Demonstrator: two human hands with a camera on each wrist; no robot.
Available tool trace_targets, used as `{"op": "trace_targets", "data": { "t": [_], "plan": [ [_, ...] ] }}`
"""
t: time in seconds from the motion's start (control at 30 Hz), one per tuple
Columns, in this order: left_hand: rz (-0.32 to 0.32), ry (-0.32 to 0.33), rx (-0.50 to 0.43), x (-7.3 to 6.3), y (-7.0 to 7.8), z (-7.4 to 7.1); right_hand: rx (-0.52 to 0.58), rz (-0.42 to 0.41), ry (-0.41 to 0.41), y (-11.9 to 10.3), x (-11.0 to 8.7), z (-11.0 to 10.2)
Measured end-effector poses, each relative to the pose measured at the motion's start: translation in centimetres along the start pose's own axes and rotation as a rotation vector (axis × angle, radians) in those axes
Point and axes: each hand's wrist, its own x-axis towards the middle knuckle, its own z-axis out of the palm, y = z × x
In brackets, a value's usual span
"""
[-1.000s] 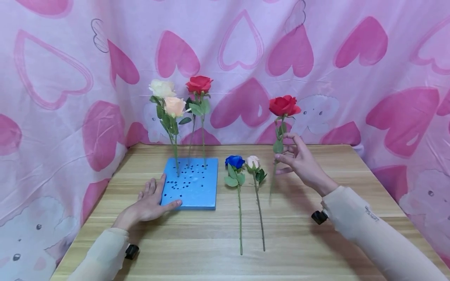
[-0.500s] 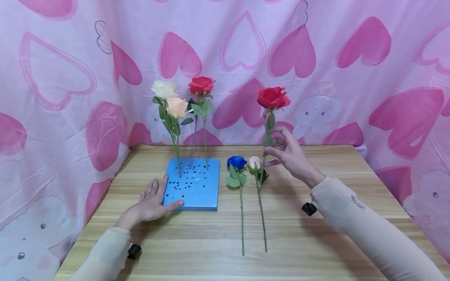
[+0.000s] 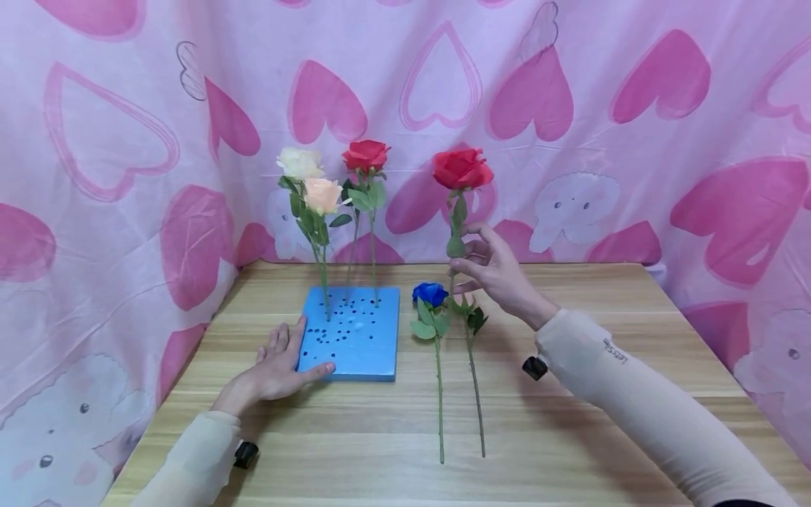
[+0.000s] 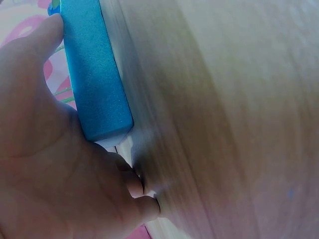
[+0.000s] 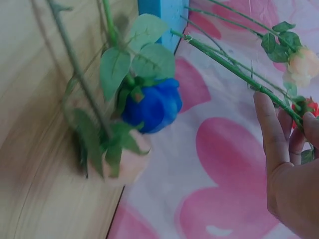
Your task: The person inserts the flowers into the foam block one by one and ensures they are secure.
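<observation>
My right hand (image 3: pixel 491 267) pinches the stem of a red rose (image 3: pixel 462 169), held upright over the back of the table with its bloom on top. In the right wrist view the thorny stem (image 5: pixel 234 67) slants from the fingers, its cut end free. My left hand (image 3: pixel 272 366) rests with spread fingers against the left side of a blue foam block (image 3: pixel 364 355), thumb at its front edge. Holes dot the block's top. A white rose (image 3: pixel 300 163), a peach rose (image 3: pixel 322 195) and another red rose (image 3: pixel 366 155) stand in it.
A blue rose (image 3: pixel 431 294) lies on the wooden table (image 3: pixel 355 436) right of the block. Beside it lies a pale pink rose (image 5: pixel 127 157), its bloom mostly hidden by the right hand in the head view. A pink heart-patterned curtain (image 3: pixel 437 77) hangs behind.
My right hand has moved left with the red rose, from right of the lying roses to above them. The left hand stays on the block. The head view has shifted slightly.
</observation>
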Motion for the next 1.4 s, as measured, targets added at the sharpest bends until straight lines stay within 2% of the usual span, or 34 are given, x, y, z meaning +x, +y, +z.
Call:
{"op": "trace_targets", "data": {
  "t": [0.43,0.87,1.1,1.4],
  "plan": [
    [0.004,0.001,0.003,0.2,0.2,0.1,0.049,0.022,-0.054,-0.2,1.8,3.6],
    [0.013,0.011,0.002,0.0,0.0,0.0,0.055,-0.013,-0.118,-0.1,3.7,7.0],
    [0.008,0.013,0.005,0.1,-0.1,0.0,0.066,-0.008,-0.117,0.1,5.0,9.6],
    [0.014,0.012,-0.008,0.3,-0.4,0.1,0.03,-0.028,-0.126,1.2,6.0,12.4]
  ]
}}
